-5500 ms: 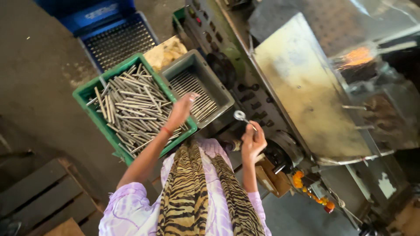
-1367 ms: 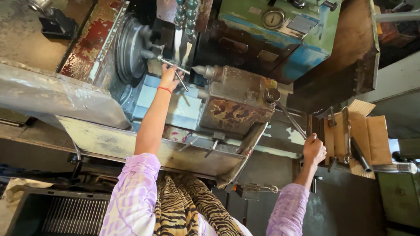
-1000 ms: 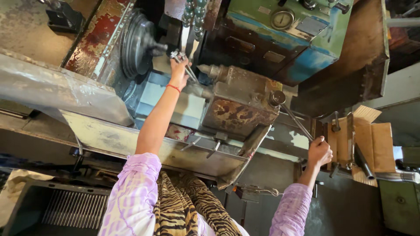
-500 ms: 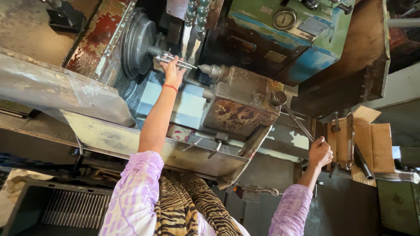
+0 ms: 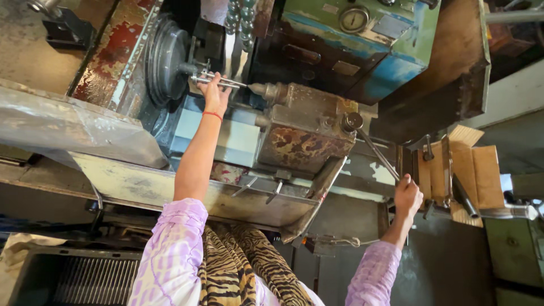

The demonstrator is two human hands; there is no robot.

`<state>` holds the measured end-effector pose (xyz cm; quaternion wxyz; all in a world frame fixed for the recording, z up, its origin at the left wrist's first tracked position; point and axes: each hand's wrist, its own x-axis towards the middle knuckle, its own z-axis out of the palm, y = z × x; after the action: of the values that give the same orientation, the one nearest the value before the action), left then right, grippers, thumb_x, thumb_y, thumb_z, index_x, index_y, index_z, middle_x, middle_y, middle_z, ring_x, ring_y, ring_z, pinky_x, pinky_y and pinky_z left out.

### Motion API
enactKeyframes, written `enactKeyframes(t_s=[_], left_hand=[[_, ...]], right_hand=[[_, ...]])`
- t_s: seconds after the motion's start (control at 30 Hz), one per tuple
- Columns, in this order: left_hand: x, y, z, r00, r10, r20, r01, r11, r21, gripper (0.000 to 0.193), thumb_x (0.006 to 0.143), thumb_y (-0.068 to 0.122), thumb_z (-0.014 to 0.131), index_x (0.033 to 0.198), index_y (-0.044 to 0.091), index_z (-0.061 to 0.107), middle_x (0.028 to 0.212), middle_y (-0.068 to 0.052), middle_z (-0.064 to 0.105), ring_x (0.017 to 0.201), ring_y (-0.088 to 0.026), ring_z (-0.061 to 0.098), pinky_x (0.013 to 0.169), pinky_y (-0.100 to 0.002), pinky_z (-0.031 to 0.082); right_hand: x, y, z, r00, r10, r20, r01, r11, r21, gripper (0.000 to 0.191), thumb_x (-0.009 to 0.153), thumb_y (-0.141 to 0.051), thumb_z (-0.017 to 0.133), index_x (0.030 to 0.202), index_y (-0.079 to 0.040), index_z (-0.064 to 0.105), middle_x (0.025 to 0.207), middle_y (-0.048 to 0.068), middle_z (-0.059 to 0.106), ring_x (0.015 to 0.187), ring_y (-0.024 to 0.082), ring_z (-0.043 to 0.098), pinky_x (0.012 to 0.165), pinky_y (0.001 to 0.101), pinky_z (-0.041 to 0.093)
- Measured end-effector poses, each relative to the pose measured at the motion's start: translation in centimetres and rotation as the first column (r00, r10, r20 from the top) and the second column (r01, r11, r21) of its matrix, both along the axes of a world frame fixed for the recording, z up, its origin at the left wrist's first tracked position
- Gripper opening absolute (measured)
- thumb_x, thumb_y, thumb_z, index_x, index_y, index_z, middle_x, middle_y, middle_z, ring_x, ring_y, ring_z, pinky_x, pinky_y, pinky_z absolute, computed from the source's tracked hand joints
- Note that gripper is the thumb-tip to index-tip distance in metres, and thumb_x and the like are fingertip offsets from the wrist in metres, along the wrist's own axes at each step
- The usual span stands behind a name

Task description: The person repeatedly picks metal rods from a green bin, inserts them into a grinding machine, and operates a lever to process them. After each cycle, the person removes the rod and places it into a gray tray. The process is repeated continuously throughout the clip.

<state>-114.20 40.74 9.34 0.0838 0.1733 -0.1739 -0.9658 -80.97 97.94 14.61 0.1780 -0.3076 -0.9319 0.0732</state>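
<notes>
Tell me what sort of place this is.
Most likely a metalworking shop. The left hand holds a metal rod at the round chuck of a worn lathe-like machine, the right hand grips its long lever, and a dial gauge sits above.

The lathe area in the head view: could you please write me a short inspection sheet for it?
Surface: machine bed, rusty, paint worn off.
Job's things: thin metal rod lying between round chuck and pointed centre; long lever.
Clutter: cardboard at the right.
Hands: left hand grips the rod; right hand grips the lever's end.
Cables: nothing seen.
Surroundings: round gauge on the blue-green housing; metal splash tray below.
</notes>
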Motion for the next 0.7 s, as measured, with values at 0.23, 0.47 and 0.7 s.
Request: enactKeyframes(t_s=[0.23,0.47,0.7], left_hand=[[0.5,0.1,0.8,1.0,-0.003,-0.003,0.003,1.0,-0.008,0.067,0.088,-0.005,0.071,0.133,0.03,0.035,0.119,-0.003,0.055,0.101,-0.028,0.06,0.098,-0.066,0.046],[1.4,0.0,1.0,1.0,-0.007,0.006,0.007,0.998,-0.056,0.07,0.086,-0.004,0.072,0.135,0.027,0.034,0.119,-0.003,0.055,0.102,-0.026,0.06,0.097,-0.067,0.048],[0.7,0.6,4.5,0.966,0.143,0.217,-0.094,0.971,-0.219,0.044,0.089,0.002,0.07,0.119,0.022,0.045,0.099,0.001,0.052,0.073,-0.015,0.049,0.069,-0.04,0.046]], right_hand=[[1.9,-0.7,-1.1,0.975,0.114,-0.189,-0.107,0.993,0.048,0.058,0.112,-0.05,0.042,0.104,0.002,0.065,0.1,0.032,0.066,0.09,0.055,0.062,0.073,0.063,0.048],[3.2,-2.0,-0.4,0.997,-0.062,-0.038,0.063,0.998,0.012,0.042,0.11,-0.048,0.053,0.117,-0.008,0.062,0.108,0.027,0.065,0.097,0.05,0.064,0.08,0.0606,0.05],[8.7,-4.3,-6.0,0.823,0.106,-0.559,-0.081,0.994,0.07,0.037,0.106,-0.033,0.065,0.124,-0.001,0.06,0.104,0.016,0.064,0.085,0.032,0.062,0.074,0.0476,0.05]])
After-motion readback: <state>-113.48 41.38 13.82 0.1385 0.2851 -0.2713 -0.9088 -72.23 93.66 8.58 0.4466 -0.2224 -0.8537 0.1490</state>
